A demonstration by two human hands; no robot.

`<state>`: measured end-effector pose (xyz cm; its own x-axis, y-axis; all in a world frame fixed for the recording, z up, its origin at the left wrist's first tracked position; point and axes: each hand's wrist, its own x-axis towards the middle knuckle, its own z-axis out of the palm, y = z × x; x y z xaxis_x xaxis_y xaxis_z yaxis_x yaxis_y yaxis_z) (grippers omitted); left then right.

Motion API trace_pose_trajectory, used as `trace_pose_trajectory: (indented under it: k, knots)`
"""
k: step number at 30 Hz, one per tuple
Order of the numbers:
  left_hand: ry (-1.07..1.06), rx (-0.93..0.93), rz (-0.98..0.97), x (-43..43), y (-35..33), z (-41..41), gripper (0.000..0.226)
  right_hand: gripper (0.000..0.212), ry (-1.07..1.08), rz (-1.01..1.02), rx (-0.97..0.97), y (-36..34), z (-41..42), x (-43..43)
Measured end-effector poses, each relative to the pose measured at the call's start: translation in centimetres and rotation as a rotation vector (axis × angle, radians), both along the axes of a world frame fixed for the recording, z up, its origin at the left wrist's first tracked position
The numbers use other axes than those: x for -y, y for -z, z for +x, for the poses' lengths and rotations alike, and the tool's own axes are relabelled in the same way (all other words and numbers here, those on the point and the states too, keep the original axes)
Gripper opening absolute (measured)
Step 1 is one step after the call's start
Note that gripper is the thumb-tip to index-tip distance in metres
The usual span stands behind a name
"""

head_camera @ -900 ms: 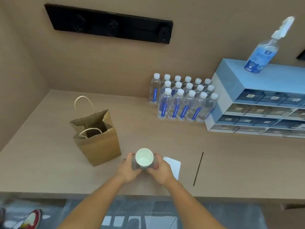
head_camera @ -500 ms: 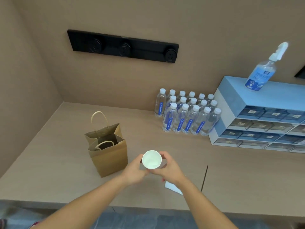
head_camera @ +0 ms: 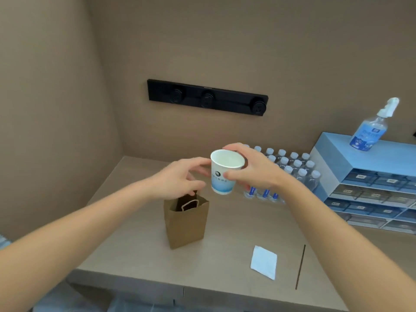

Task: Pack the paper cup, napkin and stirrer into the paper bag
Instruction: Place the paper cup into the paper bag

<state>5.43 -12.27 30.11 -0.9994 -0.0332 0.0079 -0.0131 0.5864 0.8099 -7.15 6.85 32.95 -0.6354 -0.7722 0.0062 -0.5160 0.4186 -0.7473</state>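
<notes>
My right hand (head_camera: pixel 254 170) grips a white paper cup (head_camera: pixel 225 172) with a blue band, held upright in the air above and right of the brown paper bag (head_camera: pixel 185 224). My left hand (head_camera: pixel 180 179) hovers just left of the cup, fingers spread, fingertips touching or nearly touching its side, above the bag's open mouth. The bag stands upright on the counter with one handle folded inside. A white napkin (head_camera: pixel 263 261) lies flat on the counter near the front edge. To its right lies a thin dark stirrer (head_camera: pixel 300 266).
Several water bottles (head_camera: pixel 292 172) stand at the back behind my right hand. A blue drawer cabinet (head_camera: pixel 369 190) sits at the right with a spray bottle (head_camera: pixel 371 129) on top. A black socket strip (head_camera: pixel 207 100) is on the wall. The counter's front edge (head_camera: pixel 180 282) runs below.
The cup has been lifted off the counter and carried up and toward the bag. The left hand has loosened from the cup. The view has tilted upward.
</notes>
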Motion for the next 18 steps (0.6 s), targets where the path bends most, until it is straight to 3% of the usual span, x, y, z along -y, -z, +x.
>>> trace_pose_trajectory:
  k: [2, 4, 8, 13, 18]
  knots:
    - [-0.018, 0.016, -0.066, 2.3, 1.1, 0.9, 0.048, 0.049, -0.02, 0.005, 0.016, 0.2, 0.3, 1.8]
    - [-0.022, 0.058, -0.333, 4.2, 3.1, 1.6, 0.045, 0.048, -0.028, 0.039, 0.027, 1.1, 0.3, 3.8]
    - [0.114, 0.243, -0.712, 6.4, 8.0, 2.1, 0.07, 0.054, -0.082, 0.088, 0.025, 3.9, -0.3, 7.4]
    - [0.221, 0.327, -0.857, 7.6, 10.9, 0.7, 0.076, 0.059, -0.16, 0.171, -0.011, 7.8, -1.4, 10.3]
    - [0.292, 0.335, -0.899, 7.9, 11.8, -0.6, 0.049, 0.063, -0.217, 0.251, -0.069, 10.0, -2.0, 11.7]
